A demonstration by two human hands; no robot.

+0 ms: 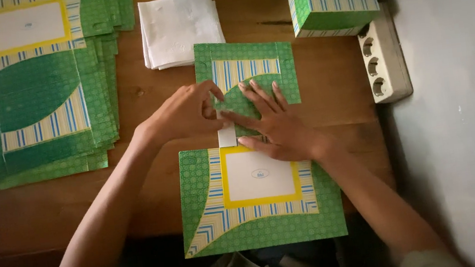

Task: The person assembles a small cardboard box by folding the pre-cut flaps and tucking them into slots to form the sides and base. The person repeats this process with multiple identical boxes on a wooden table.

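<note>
A flat green cardboard box blank (262, 220) with blue-striped bands and a yellow-framed white panel lies unfolded on the wooden table (340, 89) in front of me. My left hand (184, 112) pinches a small white strip (226, 135) at the blank's middle fold. My right hand (275, 123) lies flat on the blank beside it, fingers spread and pressing down.
A thick stack of the same flat green blanks (36, 91) fills the left side. A pile of white paper sheets (178, 27) lies at the back centre. Folded green boxes (332, 0) stand at the back right, beside a white power strip (383, 63) along the grey wall.
</note>
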